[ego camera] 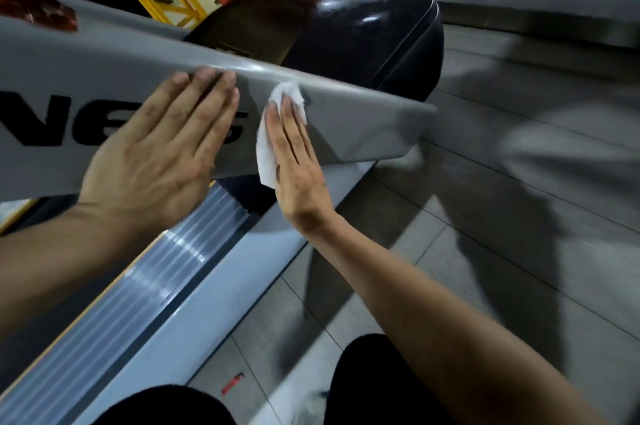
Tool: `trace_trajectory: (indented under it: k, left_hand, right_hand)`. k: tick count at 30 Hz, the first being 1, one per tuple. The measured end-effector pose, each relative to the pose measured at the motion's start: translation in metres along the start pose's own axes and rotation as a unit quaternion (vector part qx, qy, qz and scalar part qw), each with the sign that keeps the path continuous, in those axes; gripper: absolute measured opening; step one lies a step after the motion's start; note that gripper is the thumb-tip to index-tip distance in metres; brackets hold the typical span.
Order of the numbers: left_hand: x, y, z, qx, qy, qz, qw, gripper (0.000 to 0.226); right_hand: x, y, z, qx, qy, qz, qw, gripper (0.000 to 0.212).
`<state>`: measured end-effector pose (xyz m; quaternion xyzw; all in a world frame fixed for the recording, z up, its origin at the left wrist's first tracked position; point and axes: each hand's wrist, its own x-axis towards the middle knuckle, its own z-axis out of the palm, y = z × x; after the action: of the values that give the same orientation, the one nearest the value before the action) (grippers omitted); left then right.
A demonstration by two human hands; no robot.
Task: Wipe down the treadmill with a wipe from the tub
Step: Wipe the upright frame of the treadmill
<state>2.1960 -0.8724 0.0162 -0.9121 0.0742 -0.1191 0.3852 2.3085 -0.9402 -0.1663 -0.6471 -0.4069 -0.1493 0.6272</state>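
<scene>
From the head camera, the right hand (298,168) lies flat, fingers straight, pressing a white wipe (268,144) against the grey side panel (363,126) of the treadmill; the left hand (162,147) rests beside it, spread open on the same panel over black lettering, holding nothing; the wipe looks thin, limp and likely damp, so it should bunch or slip unless pinned under the whole palm; the panel seems rigid and smooth, fit for firm pressure; the tub is not in view
</scene>
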Motion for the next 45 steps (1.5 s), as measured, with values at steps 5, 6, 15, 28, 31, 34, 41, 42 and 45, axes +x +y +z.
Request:
trace_trajectory:
  k: [5,6,15,28,31,34,41,42,45]
  left_hand:
    - [0.007,0.004,0.005,-0.030,0.015,-0.011,0.999,0.062]
    - [0.014,0.009,0.011,-0.030,0.016,-0.008,0.999,0.062]
    - [0.110,0.105,0.113,-0.066,-0.025,0.107,0.992,0.059]
    - [0.130,0.122,0.145,-0.080,-0.014,0.099,0.992,0.059]
    - [0.130,0.122,0.145,-0.080,-0.017,0.098,0.992,0.059]
    - [0.132,0.123,0.143,-0.083,-0.018,0.093,0.992,0.057]
    - [0.131,0.126,0.140,-0.095,-0.024,0.081,0.992,0.057]
    - [0.130,0.126,0.140,-0.090,-0.024,0.081,0.992,0.057]
    - [0.131,0.127,0.140,-0.083,-0.022,0.087,0.993,0.057]
  right_hand:
    - [-0.006,0.069,-0.033,0.030,0.071,0.274,0.959,0.076]
    - [-0.002,0.082,-0.040,0.036,0.083,0.300,0.950,0.073]
    - [0.041,0.144,-0.078,-0.019,0.025,0.110,0.993,0.052]
    - [0.036,0.343,-0.116,0.040,0.132,0.481,0.866,0.045]
    - [0.036,0.337,-0.107,0.108,0.237,0.522,0.812,0.043]
    - [0.029,0.281,-0.082,0.058,0.303,0.506,0.805,0.042]
    - [-0.033,0.190,-0.009,0.059,0.210,0.224,0.950,0.068]
    - [-0.033,0.209,-0.016,0.071,0.224,0.267,0.934,0.067]
    - [-0.011,0.272,-0.058,0.084,0.276,0.470,0.834,0.045]
